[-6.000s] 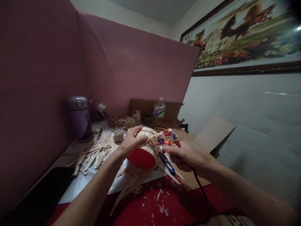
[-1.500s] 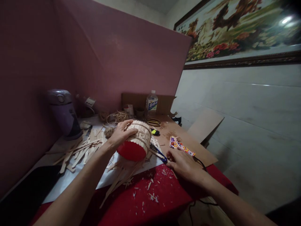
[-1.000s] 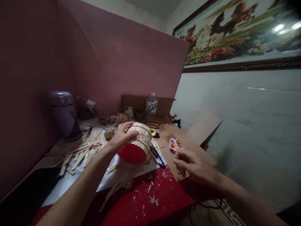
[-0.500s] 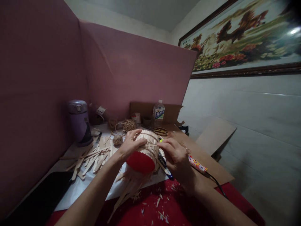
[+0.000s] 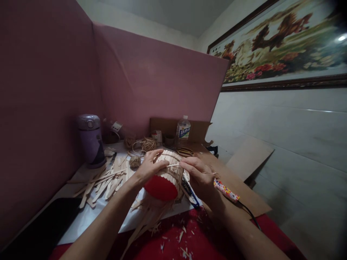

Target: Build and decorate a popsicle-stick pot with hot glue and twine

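While a thin strip (image 5: 173, 165) lay sideways over the slatted cylinder (image 5: 170, 177), my right hand (image 5: 197, 172) pinched its right end; its other end came close to my left hand (image 5: 150, 165), spread across the cylinder and holding it, red end (image 5: 161, 188) toward me. Beyond my fingers stood a bottle (image 5: 183, 130); farther left, a flask (image 5: 90, 142), contents unclear.

From here the tub (image 5: 170, 176) looks clad in matt wooden slats, its red end (image 5: 161, 188) smooth and dull. Plain wooden sticks (image 5: 101, 185) lie at left beside a rough ball of twine (image 5: 135, 161). The far bottle (image 5: 183, 129) is clear plastic, the wall (image 5: 311, 137) at right glossy, the cardboard (image 5: 251, 204) matt.
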Motion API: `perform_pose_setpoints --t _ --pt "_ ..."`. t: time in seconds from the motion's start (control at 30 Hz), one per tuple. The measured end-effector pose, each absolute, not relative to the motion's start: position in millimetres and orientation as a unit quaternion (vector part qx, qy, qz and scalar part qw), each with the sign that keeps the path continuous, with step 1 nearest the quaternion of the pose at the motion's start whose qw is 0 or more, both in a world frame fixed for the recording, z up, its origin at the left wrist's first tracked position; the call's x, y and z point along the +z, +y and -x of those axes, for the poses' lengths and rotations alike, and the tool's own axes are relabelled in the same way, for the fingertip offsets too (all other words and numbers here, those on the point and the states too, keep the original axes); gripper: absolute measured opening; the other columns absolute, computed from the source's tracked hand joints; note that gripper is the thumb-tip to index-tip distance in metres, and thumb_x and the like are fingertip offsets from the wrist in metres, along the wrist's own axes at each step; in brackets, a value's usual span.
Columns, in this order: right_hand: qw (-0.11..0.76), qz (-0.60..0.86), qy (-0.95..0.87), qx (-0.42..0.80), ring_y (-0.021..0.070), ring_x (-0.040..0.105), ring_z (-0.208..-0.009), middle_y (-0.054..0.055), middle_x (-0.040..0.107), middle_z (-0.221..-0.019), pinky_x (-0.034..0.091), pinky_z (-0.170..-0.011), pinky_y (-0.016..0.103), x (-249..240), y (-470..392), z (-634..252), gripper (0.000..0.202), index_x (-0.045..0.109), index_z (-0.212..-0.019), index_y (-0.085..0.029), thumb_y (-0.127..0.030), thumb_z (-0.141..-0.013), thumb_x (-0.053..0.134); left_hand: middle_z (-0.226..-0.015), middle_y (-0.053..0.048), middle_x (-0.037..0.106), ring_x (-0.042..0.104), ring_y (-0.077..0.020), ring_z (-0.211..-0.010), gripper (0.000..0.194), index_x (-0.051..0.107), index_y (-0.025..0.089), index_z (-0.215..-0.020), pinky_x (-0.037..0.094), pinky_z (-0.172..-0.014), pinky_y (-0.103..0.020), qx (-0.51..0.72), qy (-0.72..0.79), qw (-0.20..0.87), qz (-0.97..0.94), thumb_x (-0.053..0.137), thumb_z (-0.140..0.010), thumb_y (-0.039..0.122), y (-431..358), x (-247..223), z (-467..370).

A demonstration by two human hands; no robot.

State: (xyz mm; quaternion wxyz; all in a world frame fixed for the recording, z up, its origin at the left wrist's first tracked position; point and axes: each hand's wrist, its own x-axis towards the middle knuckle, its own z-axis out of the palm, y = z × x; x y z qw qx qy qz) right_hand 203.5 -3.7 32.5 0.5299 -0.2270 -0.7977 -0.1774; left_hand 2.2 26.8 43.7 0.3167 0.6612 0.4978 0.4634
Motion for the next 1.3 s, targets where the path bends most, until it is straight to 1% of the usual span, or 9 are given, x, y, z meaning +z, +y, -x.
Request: perform_pose_setpoints --t 0.2,0.37,0.5,0.63,0.73,0.9,1.03,1.17,1.3 --pt "0.525 0.196 -0.808 -0.182 0.0192 0.064 -0.099 0.008 0.070 -0.102 0.055 -0.084 0.038 29.4 -1.7 -202.8 0.037 0.063 -0.114 -0.024 -0.005 -0.088 0.045 -0.128 -0.012 0.050 0.045 -0.0291 -0.126 0.057 0.058 0.019 -0.119 0.039 -0.105 -0.041 0.461 0.497 0.316 -0.664 0.063 -0.067 0.042 26.6 43.8 -1.9" --pt "0.524 0.197 -0.809 -0.179 0.0195 0.064 -0.098 0.008 0.070 -0.100 0.054 -0.085 0.039 27.5 -0.4 -202.9 0.037 0.064 -0.114 -0.025 -0.006 -0.089 0.045 -0.126 -0.010 0.052 0.046 -0.0296 -0.124 0.053 0.060 0.021 -0.115 0.040 -0.104 -0.041 0.472 0.501 0.313 -0.655 0.064 -0.067 0.041 26.7 43.1 -2.7" --pt "0.541 0.192 -0.805 -0.148 0.0192 0.064 -0.096 0.007 0.070 -0.100 0.055 -0.084 0.037 23.7 1.0 -202.4 0.036 0.065 -0.111 -0.024 -0.004 -0.087 0.047 -0.126 -0.011 0.051 0.046 -0.0292 -0.125 0.054 0.060 0.021 -0.116 0.040 -0.104 -0.041 0.470 0.498 0.316 -0.657 0.064 -0.066 0.041 26.6 43.7 -2.6" --pt "0.574 0.211 -0.783 -0.116 0.0180 0.065 -0.092 0.007 0.069 -0.096 0.056 -0.079 0.034 21.0 2.7 -200.5 0.033 0.066 -0.106 -0.024 -0.005 -0.088 0.047 -0.125 -0.011 0.051 0.047 -0.0292 -0.124 0.053 0.060 0.021 -0.115 0.039 -0.105 -0.042 0.474 0.495 0.323 -0.653 0.065 -0.066 0.041 27.0 43.6 -2.5" --pt "0.598 0.222 -0.763 -0.099 0.0176 0.065 -0.092 0.007 0.069 -0.096 0.056 -0.080 0.035 18.8 4.5 -200.5 0.033 0.066 -0.105 -0.025 -0.004 -0.088 0.047 -0.126 -0.012 0.050 0.046 -0.0289 -0.125 0.054 0.060 0.020 -0.116 0.038 -0.106 -0.041 0.474 0.493 0.328 -0.652 0.066 -0.066 0.041 27.9 42.7 -2.2" --pt "0.584 0.216 -0.775 -0.113 0.0171 0.066 -0.091 0.006 0.069 -0.095 0.056 -0.079 0.034 13.9 7.3 -202.2 0.033 0.066 -0.104 -0.026 -0.005 -0.088 0.046 -0.128 -0.013 0.048 0.045 -0.0292 -0.126 0.057 0.059 0.019 -0.119 0.039 -0.106 -0.039 0.465 0.494 0.331 -0.657 0.064 -0.067 0.042 27.0 43.5 -1.9" --pt "0.592 0.215 -0.769 -0.107 0.0165 0.065 -0.090 0.006 0.069 -0.094 0.056 -0.078 0.033 12.8 7.7 -201.8 0.034 0.066 -0.105 -0.025 -0.003 -0.088 0.046 -0.127 -0.012 0.049 0.045 -0.0301 -0.126 0.056 0.060 0.020 -0.117 0.040 -0.105 -0.039 0.469 0.497 0.331 -0.651 0.065 -0.067 0.042 25.9 45.3 -2.9" --pt "0.596 0.215 -0.766 -0.110 0.0173 0.065 -0.094 0.007 0.068 -0.097 0.056 -0.081 0.034 13.2 7.9 -202.7 0.037 0.065 -0.108 -0.025 -0.002 -0.088 0.045 -0.128 -0.013 0.048 0.045 -0.0301 -0.126 0.057 0.059 0.018 -0.118 0.039 -0.105 -0.039 0.469 0.499 0.335 -0.647 0.065 -0.066 0.041 25.4 46.3 -3.4" --pt "0.578 0.204 -0.779 -0.133 0.0179 0.065 -0.091 0.007 0.069 -0.097 0.057 -0.078 0.034 11.5 9.4 -205.1 0.035 0.066 -0.109 -0.026 -0.005 -0.088 0.046 -0.129 -0.012 0.047 0.043 -0.0290 -0.128 0.057 0.058 0.019 -0.120 0.038 -0.106 -0.039 0.461 0.498 0.332 -0.656 0.063 -0.068 0.042 25.4 45.1 -2.2"
